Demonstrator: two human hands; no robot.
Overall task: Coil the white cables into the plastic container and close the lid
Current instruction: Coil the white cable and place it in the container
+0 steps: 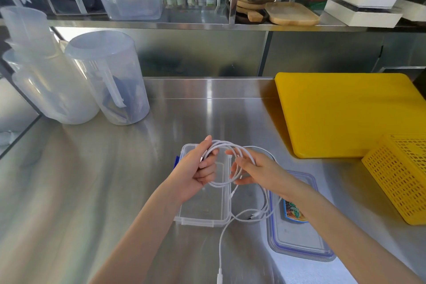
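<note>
White cable, wound into several loops, hangs between our two hands above the open plastic container. From the head camera we see our left hand with its fingers curled closed around the left side of the coil, the thumb stretched up along the top of the loops and a connector end showing beside the knuckles. Our right hand is about half open: the fingers are spread and slightly bent, threaded through and against the right side of the coil, touching the strands without a firm clench.

The coil sits directly between both hands, held clear of the worktop and over the far half of the container. More white cable trails down from the right hand, loops on the worktop between the container and the lid, and runs on toward us, ending in a white plug at the lower edge of the view.

The container is clear and rectangular, standing upright on the steel worktop with nothing visible inside it; a blue clip shows on its left side. Its lid lies flat just to the right, clear with a blue rim and a colourful label, partly under our right forearm.

Further right lie a yellow cutting board and a yellow basket. To the far left stand translucent jugs, well apart from the hands.
</note>
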